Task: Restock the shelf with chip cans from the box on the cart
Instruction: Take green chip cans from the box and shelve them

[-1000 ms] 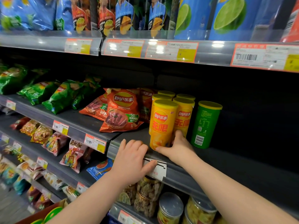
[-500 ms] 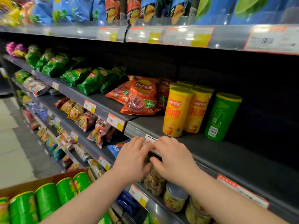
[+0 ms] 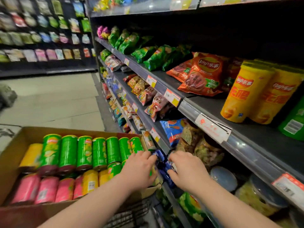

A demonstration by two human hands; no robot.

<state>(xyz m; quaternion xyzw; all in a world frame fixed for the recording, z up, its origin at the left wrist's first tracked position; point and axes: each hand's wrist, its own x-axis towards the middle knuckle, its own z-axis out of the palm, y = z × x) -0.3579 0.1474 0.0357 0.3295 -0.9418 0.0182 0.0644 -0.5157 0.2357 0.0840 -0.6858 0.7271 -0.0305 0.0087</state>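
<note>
A cardboard box (image 3: 14, 145) at the lower left holds several chip cans lying on their sides: green cans (image 3: 83, 153) in the back row, pink cans (image 3: 47, 190) and yellow cans (image 3: 90, 181) in front. On the shelf (image 3: 246, 145) at the right stand yellow chip cans (image 3: 243, 94) and a green can (image 3: 294, 124). My left hand (image 3: 138, 170) hovers over the box's right end, fingers loosely bent, holding nothing. My right hand (image 3: 187, 170) is beside it, near blue packets on a lower shelf, also holding nothing.
Orange chip bags (image 3: 202, 74) and green bags (image 3: 154, 56) lie on the same shelf, further left. Lower shelves carry snack packets and lidded jars (image 3: 222, 178). The aisle floor (image 3: 54, 99) stretches to the left, with another rack behind it. Wire cart mesh (image 3: 131, 214) shows under the box.
My view has swung left and down, bringing the box of cans into sight. Both hands have left the shelf edge and dropped toward the box's right end.
</note>
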